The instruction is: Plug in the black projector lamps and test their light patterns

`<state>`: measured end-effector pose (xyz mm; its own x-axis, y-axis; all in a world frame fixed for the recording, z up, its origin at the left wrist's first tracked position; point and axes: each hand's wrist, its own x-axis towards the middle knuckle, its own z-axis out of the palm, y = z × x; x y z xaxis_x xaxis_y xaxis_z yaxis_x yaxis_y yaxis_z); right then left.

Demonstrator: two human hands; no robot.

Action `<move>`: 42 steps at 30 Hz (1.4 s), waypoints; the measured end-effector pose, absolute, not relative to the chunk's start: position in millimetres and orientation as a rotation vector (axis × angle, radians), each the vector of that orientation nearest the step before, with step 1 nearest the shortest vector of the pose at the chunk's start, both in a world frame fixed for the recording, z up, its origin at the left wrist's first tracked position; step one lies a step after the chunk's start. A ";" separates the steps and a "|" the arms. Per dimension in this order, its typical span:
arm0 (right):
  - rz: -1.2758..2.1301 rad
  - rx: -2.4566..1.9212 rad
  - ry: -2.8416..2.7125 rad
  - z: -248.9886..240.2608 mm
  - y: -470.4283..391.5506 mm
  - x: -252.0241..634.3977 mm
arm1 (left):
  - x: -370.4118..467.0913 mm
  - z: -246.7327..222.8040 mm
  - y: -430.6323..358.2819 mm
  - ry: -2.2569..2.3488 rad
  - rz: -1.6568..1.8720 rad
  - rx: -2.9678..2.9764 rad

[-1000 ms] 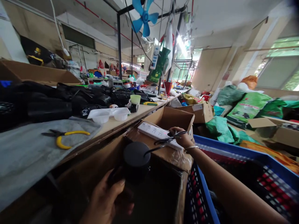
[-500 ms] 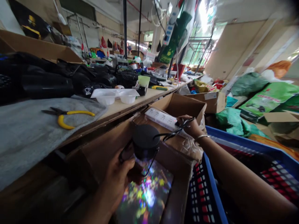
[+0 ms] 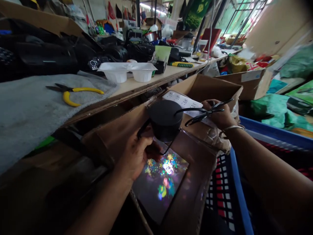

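Observation:
My left hand (image 3: 137, 151) is closed round the bracket of a round black projector lamp (image 3: 165, 120), which points down into a cardboard box. Coloured light patterns fall on a pale sheet (image 3: 156, 195) inside the box. From the lamp's top a black power cord (image 3: 189, 110) runs to the right, its slack bundled. My right hand (image 3: 218, 114) is closed on the plug end of this cord, at the right end of a white power strip (image 3: 174, 98). The fingers mostly hide the plug, so how far it sits in the socket cannot be seen.
Yellow-handled pliers (image 3: 75, 93) lie on a grey cloth at left. A white plastic tray (image 3: 117, 72) and a yellow-green tool (image 3: 181, 64) rest on the bench. A blue plastic basket (image 3: 236, 182) stands at right, beside the cardboard box (image 3: 207, 163). Black items crowd the back left.
The view has tipped downward, and both hands sit further right in it. Light patterns on the sheet have changed from a broad scatter to smaller clusters. Both hands keep their holds.

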<state>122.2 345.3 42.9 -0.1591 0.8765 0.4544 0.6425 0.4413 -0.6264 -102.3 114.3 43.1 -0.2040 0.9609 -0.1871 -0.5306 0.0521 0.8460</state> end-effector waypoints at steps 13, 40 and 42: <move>0.182 -1.342 -1.871 39.6 341.2 118.2 | -115.7 43.3 92.9 1.164 1.452 0.608; 0.196 -1.295 -1.863 43.7 333.0 112.7 | -113.0 43.1 94.6 1.023 1.457 0.646; 0.182 -1.313 -1.863 44.9 331.6 111.8 | -112.8 43.8 94.7 1.022 1.450 0.630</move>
